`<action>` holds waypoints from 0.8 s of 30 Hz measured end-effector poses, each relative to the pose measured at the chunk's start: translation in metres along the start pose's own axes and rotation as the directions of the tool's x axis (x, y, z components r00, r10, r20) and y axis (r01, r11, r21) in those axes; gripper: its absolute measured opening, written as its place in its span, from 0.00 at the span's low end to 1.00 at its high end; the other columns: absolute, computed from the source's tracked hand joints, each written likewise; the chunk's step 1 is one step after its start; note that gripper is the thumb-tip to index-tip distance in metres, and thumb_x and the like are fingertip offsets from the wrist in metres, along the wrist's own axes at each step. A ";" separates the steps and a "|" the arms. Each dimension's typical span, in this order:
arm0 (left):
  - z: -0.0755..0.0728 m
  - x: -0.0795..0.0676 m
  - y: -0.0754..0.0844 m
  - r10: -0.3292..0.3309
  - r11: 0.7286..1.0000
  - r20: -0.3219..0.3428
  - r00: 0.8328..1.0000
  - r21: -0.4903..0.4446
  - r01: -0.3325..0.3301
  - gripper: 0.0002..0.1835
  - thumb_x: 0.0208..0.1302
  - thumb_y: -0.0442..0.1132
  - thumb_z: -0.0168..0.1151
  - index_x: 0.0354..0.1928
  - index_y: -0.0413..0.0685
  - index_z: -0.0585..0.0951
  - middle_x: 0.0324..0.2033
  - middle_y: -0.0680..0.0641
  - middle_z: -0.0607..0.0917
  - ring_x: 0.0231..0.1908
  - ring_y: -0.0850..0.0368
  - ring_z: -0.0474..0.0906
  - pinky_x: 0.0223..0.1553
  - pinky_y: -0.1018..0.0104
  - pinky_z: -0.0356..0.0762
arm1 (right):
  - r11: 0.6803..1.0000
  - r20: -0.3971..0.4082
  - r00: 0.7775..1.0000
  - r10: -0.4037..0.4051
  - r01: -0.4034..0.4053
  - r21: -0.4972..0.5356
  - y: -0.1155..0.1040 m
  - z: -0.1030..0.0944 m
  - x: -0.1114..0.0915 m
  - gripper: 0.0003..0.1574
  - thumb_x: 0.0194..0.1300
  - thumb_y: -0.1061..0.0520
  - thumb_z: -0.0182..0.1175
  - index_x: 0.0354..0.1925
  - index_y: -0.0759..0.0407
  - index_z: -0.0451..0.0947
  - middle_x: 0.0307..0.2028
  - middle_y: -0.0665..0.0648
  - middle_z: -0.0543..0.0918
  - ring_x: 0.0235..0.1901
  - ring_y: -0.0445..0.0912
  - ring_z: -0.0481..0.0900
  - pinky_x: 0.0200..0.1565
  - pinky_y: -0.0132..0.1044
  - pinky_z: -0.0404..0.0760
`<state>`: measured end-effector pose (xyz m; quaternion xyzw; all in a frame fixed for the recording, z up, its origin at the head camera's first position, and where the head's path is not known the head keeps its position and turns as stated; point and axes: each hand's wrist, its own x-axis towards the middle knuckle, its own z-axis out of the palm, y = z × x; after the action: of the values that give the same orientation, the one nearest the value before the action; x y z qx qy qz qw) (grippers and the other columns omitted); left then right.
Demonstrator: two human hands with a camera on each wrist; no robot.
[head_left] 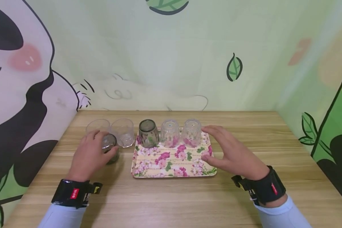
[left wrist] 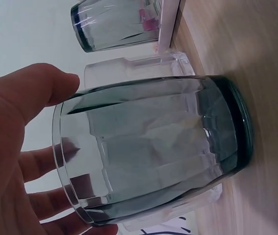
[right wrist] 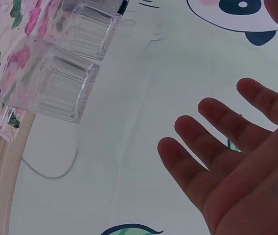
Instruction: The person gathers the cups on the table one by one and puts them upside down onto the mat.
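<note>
My left hand (head_left: 88, 153) grips a grey tinted glass (left wrist: 153, 147) near its rim, thumb on one side and fingers on the other. The glass is upright, its thick dark base toward the table; whether it touches the wood I cannot tell. Behind it are two clear glasses, one (head_left: 123, 134) fully in sight and another (head_left: 97, 124) partly covered by the hand. To the right lies a floral tray (head_left: 171, 163). Another grey glass (head_left: 148, 134) and two clear glasses, a middle one (head_left: 170, 134) and a right one (head_left: 192, 134), stand upside down along its back. My right hand (head_left: 231, 150) is spread beside the tray's right edge, holding nothing.
The wooden table (head_left: 174, 202) meets a pale green printed backdrop (head_left: 165, 63) behind the tray. A printed panda (head_left: 17, 95) covers the left wall. Each wrist wears a black strap, the left one (head_left: 69, 193) and the right one (head_left: 269, 188).
</note>
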<state>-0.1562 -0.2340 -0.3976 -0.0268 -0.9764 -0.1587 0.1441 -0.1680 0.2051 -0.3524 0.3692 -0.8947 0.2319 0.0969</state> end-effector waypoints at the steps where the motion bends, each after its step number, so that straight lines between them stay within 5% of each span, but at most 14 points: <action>1: 0.000 0.000 0.000 -0.003 1.000 0.001 1.000 -0.005 0.003 0.36 0.57 0.51 0.71 0.62 0.34 0.74 0.65 0.19 0.69 0.63 0.21 0.65 0.59 0.21 0.71 | 1.000 -0.004 1.000 -0.006 0.006 -0.003 0.000 0.000 0.000 0.50 0.59 0.46 0.71 0.73 0.57 0.61 0.70 0.63 0.71 0.69 0.57 0.67 0.67 0.63 0.76; 13: -0.009 -0.003 -0.001 0.005 0.999 0.037 0.999 -0.049 -0.004 0.39 0.54 0.50 0.73 0.63 0.36 0.74 0.68 0.20 0.64 0.61 0.17 0.62 0.55 0.19 0.72 | 1.000 0.001 1.000 -0.003 0.003 -0.004 0.002 0.001 0.000 0.51 0.59 0.47 0.71 0.74 0.55 0.60 0.70 0.63 0.71 0.69 0.57 0.68 0.67 0.63 0.76; 24: -0.008 -0.002 -0.003 -0.003 1.000 0.153 0.988 -0.013 0.005 0.44 0.57 0.59 0.69 0.68 0.39 0.69 0.66 0.21 0.66 0.62 0.20 0.61 0.57 0.20 0.70 | 1.000 0.013 1.000 0.005 -0.004 -0.002 0.001 0.003 0.000 0.50 0.60 0.45 0.70 0.74 0.56 0.60 0.71 0.63 0.69 0.70 0.57 0.67 0.67 0.63 0.76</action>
<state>-0.1520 -0.2400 -0.3916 -0.0381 -0.9836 -0.1628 0.0682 -0.1693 0.2045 -0.3549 0.3686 -0.8964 0.2289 0.0908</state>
